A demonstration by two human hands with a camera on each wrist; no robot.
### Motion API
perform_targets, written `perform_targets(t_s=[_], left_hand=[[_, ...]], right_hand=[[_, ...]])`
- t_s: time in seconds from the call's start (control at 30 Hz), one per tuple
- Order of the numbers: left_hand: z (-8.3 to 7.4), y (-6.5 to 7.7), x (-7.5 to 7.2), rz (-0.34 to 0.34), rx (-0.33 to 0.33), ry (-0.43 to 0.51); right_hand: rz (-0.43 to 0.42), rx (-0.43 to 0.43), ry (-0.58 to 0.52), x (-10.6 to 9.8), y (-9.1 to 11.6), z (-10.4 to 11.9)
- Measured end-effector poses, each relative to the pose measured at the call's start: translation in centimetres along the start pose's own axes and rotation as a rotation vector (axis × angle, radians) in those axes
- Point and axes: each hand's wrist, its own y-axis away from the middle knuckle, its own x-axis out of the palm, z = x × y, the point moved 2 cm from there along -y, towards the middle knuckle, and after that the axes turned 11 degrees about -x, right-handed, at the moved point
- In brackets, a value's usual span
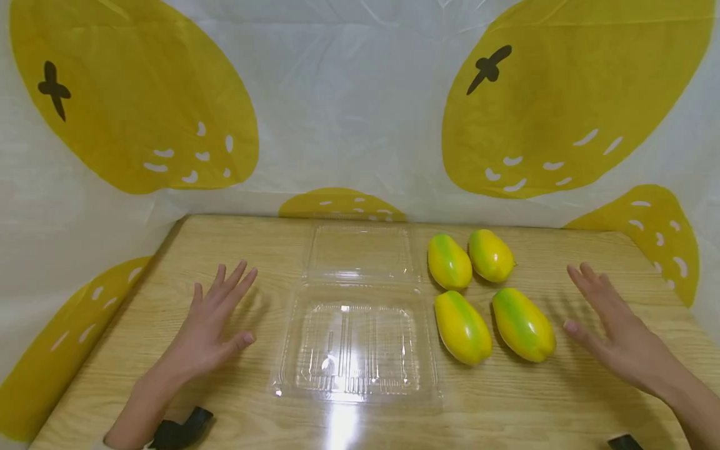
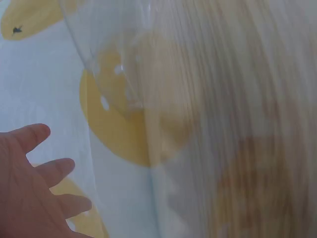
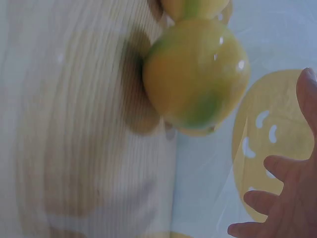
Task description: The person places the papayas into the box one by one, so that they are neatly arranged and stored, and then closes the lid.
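Observation:
A clear plastic clamshell box (image 1: pixel 360 344) lies unfolded on the table, its lid (image 1: pixel 360 253) laid back toward the wall. Right of it sit several yellow papayas with green streaks: two at the back (image 1: pixel 450 262) and two in front (image 1: pixel 523 325). My left hand (image 1: pixel 210 328) hovers left of the box, fingers spread, touching nothing. Off to the right of the papayas, my right hand (image 1: pixel 619 334) is held with extended fingers and an empty palm. In the right wrist view, one papaya (image 3: pixel 195 74) appears close, apart from the hand (image 3: pixel 290 198).
The wood-grain table (image 1: pixel 236 400) meets a white cloth (image 1: pixel 349 112) printed with large yellow fruit at the back and sides. Black straps or mounts (image 1: pixel 182 430) show near both wrists. Light glares off the table in front of the box.

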Motion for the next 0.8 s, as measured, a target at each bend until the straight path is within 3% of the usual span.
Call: perform_targets(t_s=[0.17,0.47,0.63,0.8], left_hand=[[-1.0,0.0,1.4,0.006,0.034,0.154],[-2.0,0.2,3.7,0.066,0.077,0.329],[-2.0,0.4,4.4,0.087,0.095,0.422],[-1.6,0.4,4.9,0.080,0.120,0.474]], right_hand=[[-0.061,-0.040,-0.062,0.9,0.2,1.0],[-0.153,-0.056,-0.073,1.7,0.0,2.7],[-0.166,-0.023,-0.053,2.4,-0.1,2.8],[-0.185,0.071,-0.016,3.0,0.0,2.5]])
